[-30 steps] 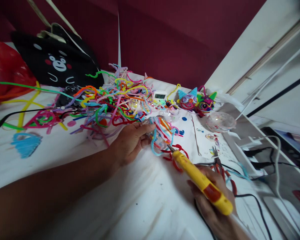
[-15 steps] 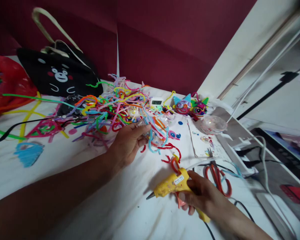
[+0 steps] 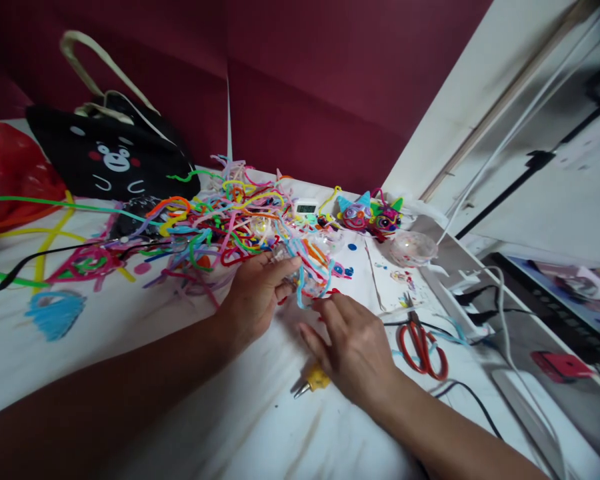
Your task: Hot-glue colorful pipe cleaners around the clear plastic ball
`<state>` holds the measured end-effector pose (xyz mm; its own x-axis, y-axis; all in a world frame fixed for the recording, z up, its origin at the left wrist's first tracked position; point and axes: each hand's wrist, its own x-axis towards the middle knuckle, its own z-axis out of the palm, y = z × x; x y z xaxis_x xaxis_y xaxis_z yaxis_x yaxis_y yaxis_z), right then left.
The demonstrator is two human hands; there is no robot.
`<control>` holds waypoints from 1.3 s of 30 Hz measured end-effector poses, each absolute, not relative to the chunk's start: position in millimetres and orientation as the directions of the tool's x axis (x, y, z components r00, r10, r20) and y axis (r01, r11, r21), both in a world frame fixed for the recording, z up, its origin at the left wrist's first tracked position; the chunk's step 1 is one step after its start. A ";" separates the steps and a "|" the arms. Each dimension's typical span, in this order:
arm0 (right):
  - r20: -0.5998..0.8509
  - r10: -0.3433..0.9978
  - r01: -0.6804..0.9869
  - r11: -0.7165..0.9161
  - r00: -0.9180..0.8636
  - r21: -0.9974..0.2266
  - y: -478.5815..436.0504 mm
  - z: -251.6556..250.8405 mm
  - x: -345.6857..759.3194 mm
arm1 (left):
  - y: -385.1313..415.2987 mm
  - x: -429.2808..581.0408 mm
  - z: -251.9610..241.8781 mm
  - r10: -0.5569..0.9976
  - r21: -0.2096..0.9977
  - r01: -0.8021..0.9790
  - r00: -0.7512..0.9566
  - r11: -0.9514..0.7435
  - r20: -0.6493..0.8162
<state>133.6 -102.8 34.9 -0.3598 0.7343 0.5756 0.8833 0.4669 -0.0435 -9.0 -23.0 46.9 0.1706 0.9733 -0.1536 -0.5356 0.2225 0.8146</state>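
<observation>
My left hand (image 3: 255, 293) is closed, thumb on top, around a clear plastic piece (image 3: 313, 285) with light blue, orange and red pipe cleaners on it. Its exact shape is hard to make out. Close to its right side is my right hand (image 3: 353, 340), palm down, with the thumb apart from the bent fingers and nothing visible between them. Red pipe cleaner bits lie by those fingertips, mostly covered. Below the right hand, a yellow glue gun (image 3: 319, 377) rests on the white table (image 3: 260, 427); only its metal nozzle and front show.
A heap of pipe cleaners (image 3: 230, 213) spreads behind my left hand. Orange-handled scissors (image 3: 423, 347) lie to the right. Farther back are a small digital display (image 3: 306, 208), two animal-face crafts (image 3: 355, 210) and a clear bowl (image 3: 414, 249). A black bag (image 3: 115, 153) stands back left.
My right hand has let go of the glue gun, which now lies on the table, and has moved up and left towards the plastic piece. My left hand keeps its hold.
</observation>
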 end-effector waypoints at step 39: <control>0.256 0.963 0.444 0.194 0.085 -0.875 -74.8 28.4 144.6 | -18.3 -9.1 49.2 0.967 0.811 -0.531 0.193 0.243 -0.163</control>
<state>144.6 -74.8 28.4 0.0853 0.9628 0.2564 0.4441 0.1936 -0.8748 -9.1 -18.3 49.2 0.1934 0.9675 -0.1630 -0.5315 0.2430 0.8115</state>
